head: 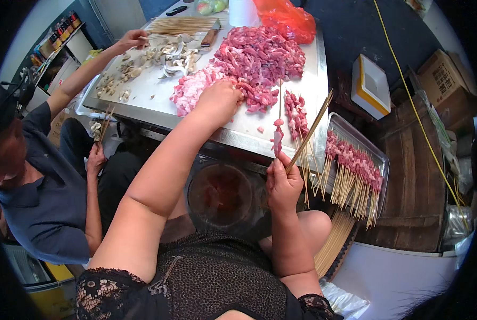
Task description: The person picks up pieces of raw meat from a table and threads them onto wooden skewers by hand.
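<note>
My left hand (219, 103) reaches over the front of the meat on the steel-edged table (162, 116). Its fingers touch the place where a pile of paler, fatty pieces (190, 90) meets a larger heap of dark red meat strips (262, 52); whether they pinch a piece is hidden. Before the table edge, my right hand (285, 182) grips a bamboo skewer (279, 100) threaded with a few meat pieces (277, 138), its bare tip upward. A bundle of bare skewers (312, 130) is also in that hand. Just beyond it, several loaded skewers (295, 112) lie on the table, sticks overhanging.
A metal tray (383, 168) of loaded skewers stands right, above a box of bare skewers (334, 244). A co-worker (54, 200) at left handles pale sliced pieces (178, 60). A wooden-handled knife (210, 37), skewers (182, 26) and a red plastic bag (288, 20) lie farther back.
</note>
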The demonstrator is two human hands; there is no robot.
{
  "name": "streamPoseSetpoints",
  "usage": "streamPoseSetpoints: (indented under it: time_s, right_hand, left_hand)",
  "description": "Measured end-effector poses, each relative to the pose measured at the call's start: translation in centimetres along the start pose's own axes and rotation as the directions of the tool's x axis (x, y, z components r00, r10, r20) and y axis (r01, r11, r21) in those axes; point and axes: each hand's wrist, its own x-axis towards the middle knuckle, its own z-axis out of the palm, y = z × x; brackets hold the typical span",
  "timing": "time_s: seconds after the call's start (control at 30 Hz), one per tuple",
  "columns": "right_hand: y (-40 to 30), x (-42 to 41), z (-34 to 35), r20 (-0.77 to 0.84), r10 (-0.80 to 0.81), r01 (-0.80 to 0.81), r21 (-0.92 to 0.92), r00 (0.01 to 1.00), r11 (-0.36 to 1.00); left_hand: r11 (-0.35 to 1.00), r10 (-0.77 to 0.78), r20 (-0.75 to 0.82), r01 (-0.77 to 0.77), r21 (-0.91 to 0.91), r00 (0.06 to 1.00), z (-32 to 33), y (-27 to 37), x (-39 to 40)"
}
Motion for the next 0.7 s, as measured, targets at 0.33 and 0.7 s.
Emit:
streamPoseSetpoints:
  time_s: [0.33, 0.7]
  right_hand:
    - [0.2, -0.6, -0.3, 0.052, 0.056, -0.052, -0.070, 0.997, 0.996]
    - [1.7, -0.6, -0.2, 0.093, 0.050, -0.036, -0.145, 0.994, 0.989]
  left_hand:
    - [0.539, -0.402, 0.082, 0.308, -0.784, 0.912, -2.7, -0.2, -1.0]
    - [-0.366, -0.305, 0.495, 0.380, -0.850, 0.814, -2.9, -0.7, -1.3]
